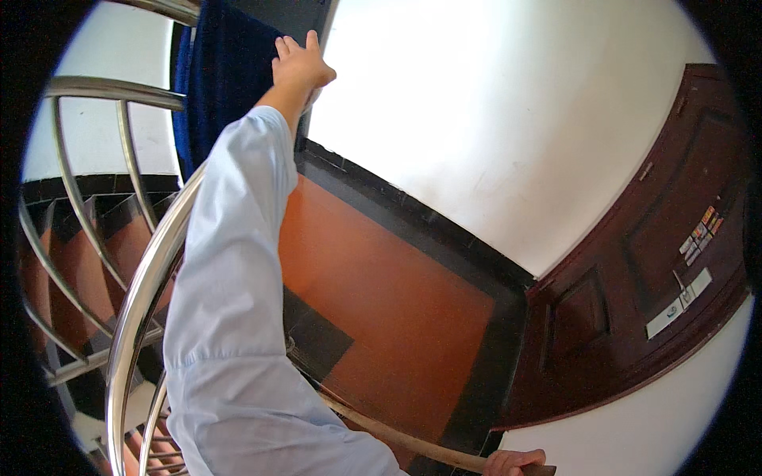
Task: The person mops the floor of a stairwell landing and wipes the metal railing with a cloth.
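My left arm, in a light blue sleeve, reaches up and away. My left hand [300, 64] has its fingers spread, with nothing seen in it. Behind and beside it, a dark blue cloth [235, 77] hangs by the metal handrail; whether the hand touches the cloth, I cannot tell. At the bottom edge, right of the middle, my right hand [513, 462] is closed around a long wooden handle [405, 439] near its end. The handle runs up to the left, and its far end is hidden behind my left sleeve.
A curved stainless steel handrail [140, 297] with bars borders the stairs [89, 250] on the left. Orange and black tiled floor [387, 285] lies ahead, against a white wall [464, 119]. On the right is a dark brown door [619, 285] bearing stickers.
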Action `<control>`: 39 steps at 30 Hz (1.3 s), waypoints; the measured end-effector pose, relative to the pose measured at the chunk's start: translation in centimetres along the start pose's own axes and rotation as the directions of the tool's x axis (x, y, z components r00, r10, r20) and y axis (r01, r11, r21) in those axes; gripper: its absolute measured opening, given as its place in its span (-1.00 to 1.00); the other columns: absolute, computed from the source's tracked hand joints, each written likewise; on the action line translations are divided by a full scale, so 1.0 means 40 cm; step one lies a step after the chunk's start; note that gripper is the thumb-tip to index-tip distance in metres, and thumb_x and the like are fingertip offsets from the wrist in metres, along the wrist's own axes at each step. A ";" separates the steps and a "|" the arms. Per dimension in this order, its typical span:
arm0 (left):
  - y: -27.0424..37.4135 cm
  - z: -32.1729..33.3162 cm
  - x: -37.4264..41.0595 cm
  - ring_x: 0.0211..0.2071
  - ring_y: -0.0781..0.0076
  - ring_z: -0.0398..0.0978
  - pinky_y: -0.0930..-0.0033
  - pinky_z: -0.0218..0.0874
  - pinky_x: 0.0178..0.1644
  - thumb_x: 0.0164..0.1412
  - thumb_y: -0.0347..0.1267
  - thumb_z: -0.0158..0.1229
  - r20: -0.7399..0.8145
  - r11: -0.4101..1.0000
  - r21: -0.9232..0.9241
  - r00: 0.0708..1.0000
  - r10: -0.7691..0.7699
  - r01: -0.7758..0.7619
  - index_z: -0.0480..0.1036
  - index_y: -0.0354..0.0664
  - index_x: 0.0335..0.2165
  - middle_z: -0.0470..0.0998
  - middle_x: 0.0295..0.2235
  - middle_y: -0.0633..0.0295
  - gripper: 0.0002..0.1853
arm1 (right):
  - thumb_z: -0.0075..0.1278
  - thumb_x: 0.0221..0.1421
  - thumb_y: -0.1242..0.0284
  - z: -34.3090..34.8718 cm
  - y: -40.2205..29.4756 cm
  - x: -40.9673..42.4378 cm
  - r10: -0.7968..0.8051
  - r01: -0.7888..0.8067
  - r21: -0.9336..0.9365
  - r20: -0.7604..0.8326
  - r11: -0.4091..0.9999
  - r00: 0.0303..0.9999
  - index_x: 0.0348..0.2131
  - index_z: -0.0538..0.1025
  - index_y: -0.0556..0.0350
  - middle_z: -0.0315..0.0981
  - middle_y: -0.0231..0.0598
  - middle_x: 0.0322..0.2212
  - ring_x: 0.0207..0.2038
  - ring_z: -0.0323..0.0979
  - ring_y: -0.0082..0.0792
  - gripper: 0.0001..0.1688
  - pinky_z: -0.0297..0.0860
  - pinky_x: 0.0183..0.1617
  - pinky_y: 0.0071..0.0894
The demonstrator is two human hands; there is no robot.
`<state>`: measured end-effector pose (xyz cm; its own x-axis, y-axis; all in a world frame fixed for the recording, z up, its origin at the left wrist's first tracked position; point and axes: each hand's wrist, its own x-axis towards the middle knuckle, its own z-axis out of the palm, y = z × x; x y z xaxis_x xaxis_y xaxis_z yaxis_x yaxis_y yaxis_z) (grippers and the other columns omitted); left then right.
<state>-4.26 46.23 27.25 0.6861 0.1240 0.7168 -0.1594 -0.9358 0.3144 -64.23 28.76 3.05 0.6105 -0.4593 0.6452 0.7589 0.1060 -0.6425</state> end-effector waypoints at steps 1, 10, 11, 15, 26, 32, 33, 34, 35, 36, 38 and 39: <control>0.003 -0.004 0.000 0.21 -0.12 -0.01 -0.02 -0.06 0.19 -0.08 -0.26 0.17 0.032 0.999 0.003 0.999 0.038 -0.038 0.10 -0.06 0.16 0.10 0.14 -0.20 -0.21 | -0.04 0.09 0.53 0.024 0.006 0.003 -0.013 0.010 -0.076 -0.041 0.997 0.999 -0.31 0.38 0.16 0.15 -0.47 -0.79 -0.80 0.09 -0.59 -0.88 0.09 -0.70 -0.58; -0.058 -0.042 -0.149 -0.31 0.17 0.53 0.12 0.21 -0.19 0.09 -0.20 0.09 0.018 0.842 -0.071 0.844 0.537 -0.534 0.31 0.02 0.03 0.57 -0.42 0.13 -0.50 | -0.04 0.07 0.53 0.076 0.042 -0.043 -0.063 0.099 0.169 -0.204 0.981 0.977 -0.39 0.31 0.14 0.10 -0.48 -0.79 -0.79 0.07 -0.59 -0.88 0.09 -0.70 -0.59; -0.072 -0.059 -0.189 -0.34 0.12 0.52 0.08 0.20 -0.21 0.07 -0.23 0.11 -0.056 0.798 -0.146 0.811 0.583 -0.584 0.34 -0.09 -0.06 0.56 -0.45 0.10 -0.56 | -0.05 0.07 0.53 0.044 0.020 -0.059 0.015 -0.017 -0.038 -0.039 0.999 0.999 -0.39 0.30 0.14 0.09 -0.48 -0.80 -0.79 0.07 -0.60 -0.88 0.09 -0.70 -0.60; -0.127 -0.143 -0.205 -0.32 0.04 0.50 0.06 0.23 -0.13 0.01 -0.21 0.20 0.148 0.889 -0.151 0.879 0.453 -0.432 0.26 -0.10 -0.13 0.52 -0.33 -0.04 -0.53 | -0.07 0.06 0.56 0.072 -0.011 -0.120 -0.083 0.083 -0.048 -0.006 0.995 0.997 -0.36 0.30 0.15 0.06 -0.51 -0.82 -0.79 0.05 -0.64 -0.88 0.11 -0.71 -0.63; -0.334 -0.232 -0.347 -0.23 -0.03 0.50 0.08 0.34 -0.15 -0.11 0.04 0.17 0.288 0.978 -0.047 0.934 0.210 -0.206 0.04 0.11 0.16 0.51 -0.24 -0.05 -0.13 | 0.00 0.05 0.49 0.164 -0.061 -0.248 -0.155 0.177 0.112 -0.177 0.978 0.972 -0.37 0.31 0.13 0.16 -0.42 -0.78 -0.78 0.12 -0.53 -0.83 0.11 -0.63 -0.52; -0.616 -0.381 -0.643 -0.22 0.01 0.51 0.11 0.34 -0.14 -0.09 -0.03 0.20 0.302 0.992 -0.014 0.945 0.122 -0.124 0.12 0.10 0.10 0.51 -0.24 -0.05 -0.22 | -0.07 0.12 0.50 0.195 -0.112 -0.355 -0.125 0.123 0.076 0.016 0.989 0.992 -0.38 0.32 0.16 0.15 -0.44 -0.78 -0.76 0.15 -0.52 -0.89 0.11 -0.64 -0.55; -0.662 -0.416 -0.710 -0.22 0.00 0.51 0.11 0.34 -0.14 -0.08 -0.04 0.20 0.311 0.995 0.012 0.946 0.091 -0.100 0.13 0.09 0.10 0.51 -0.24 -0.06 -0.23 | -0.09 0.12 0.51 0.197 -0.120 -0.395 -0.141 0.140 0.137 -0.003 0.981 0.990 -0.38 0.32 0.17 0.14 -0.45 -0.79 -0.75 0.15 -0.52 -0.91 0.11 -0.65 -0.56; -0.710 -0.453 -0.771 -0.23 -0.02 0.51 0.09 0.34 -0.15 -0.07 -0.06 0.20 0.241 0.991 0.045 0.964 0.110 -0.124 0.10 0.08 0.11 0.51 -0.25 -0.08 -0.22 | -0.11 0.13 0.52 0.201 -0.142 -0.425 -0.181 0.177 0.042 0.126 0.983 0.975 -0.40 0.31 0.17 0.13 -0.45 -0.79 -0.75 0.14 -0.52 -0.92 0.11 -0.65 -0.56; -0.784 -0.493 -0.817 -0.24 -0.02 0.51 0.07 0.35 -0.17 -0.07 -0.06 0.20 0.240 0.990 0.089 0.967 0.088 -0.112 0.08 0.10 0.12 0.51 -0.26 -0.06 -0.21 | -0.12 0.14 0.53 0.214 -0.158 -0.447 -0.203 0.216 -0.018 0.266 0.976 0.942 -0.41 0.31 0.17 0.12 -0.45 -0.80 -0.76 0.14 -0.52 -0.92 0.12 -0.65 -0.56; -0.834 -0.510 -0.885 -0.25 -0.03 0.51 0.07 0.35 -0.18 -0.07 -0.05 0.20 0.214 0.988 0.119 0.974 0.072 -0.100 0.08 0.11 0.13 0.50 -0.26 -0.06 -0.21 | -0.14 0.15 0.54 0.230 -0.172 -0.489 -0.210 0.221 -0.018 0.241 0.975 0.947 -0.42 0.29 0.19 0.07 -0.44 -0.82 -0.77 0.07 -0.55 -0.91 0.10 -0.67 -0.54; -0.963 -0.517 -1.011 -0.26 -0.07 0.49 0.06 0.34 -0.20 -0.07 -0.04 0.20 0.166 0.984 0.151 0.984 0.063 -0.089 0.08 0.14 0.13 0.48 -0.26 -0.07 -0.20 | -0.09 0.13 0.49 0.206 -0.190 -0.576 -0.140 0.179 -0.159 0.229 0.971 0.963 -0.49 0.24 0.07 0.07 -0.46 -0.82 -0.78 0.05 -0.62 -0.82 0.14 -0.62 -0.57; -1.005 -0.546 -1.050 -0.23 -0.09 0.48 0.05 0.33 -0.19 -0.07 -0.03 0.21 0.158 0.979 0.181 0.985 0.066 -0.094 0.07 0.14 0.14 0.47 -0.24 -0.08 -0.19 | -0.06 0.12 0.47 0.210 -0.203 -0.588 -0.118 0.166 -0.216 0.219 0.962 0.968 -0.52 0.21 0.01 0.08 -0.47 -0.82 -0.78 0.04 -0.65 -0.77 0.16 -0.59 -0.59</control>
<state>-42.18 85.87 -1.89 0.7774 0.0086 0.6289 -0.0923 -0.9875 0.1276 -82.85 46.09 -3.42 0.5512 -0.2641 0.7915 0.7827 -0.1650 -0.6001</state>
